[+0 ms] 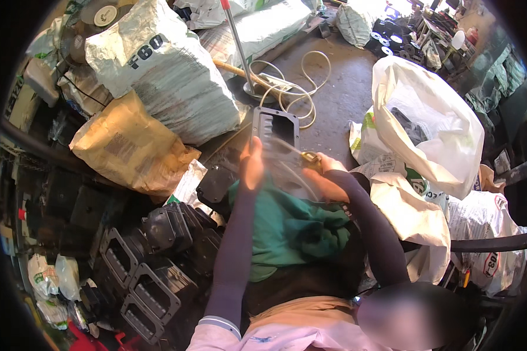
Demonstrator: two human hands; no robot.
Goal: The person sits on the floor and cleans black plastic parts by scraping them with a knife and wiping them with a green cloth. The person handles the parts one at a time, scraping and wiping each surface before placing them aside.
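A clear plastic piece (290, 175), smeared by motion, is held above my lap. My left hand (252, 165) grips its left side, thumb upward. My right hand (329, 176) is closed around a small brass-coloured tool (311, 157) at the piece's right edge; the tool's exact kind is unclear. Just beyond my hands is a black rectangular housing (256, 124) with an open frame and ribs inside. Green cloth (293, 231) covers my lap under the clear piece.
Several black housings (152, 292) are piled at my left. A brown paper sack (129, 143) and a large white sack (164, 76) stand beyond them. An open white sack (427, 111) is at my right. A pale hose (315, 88) coils on the floor ahead.
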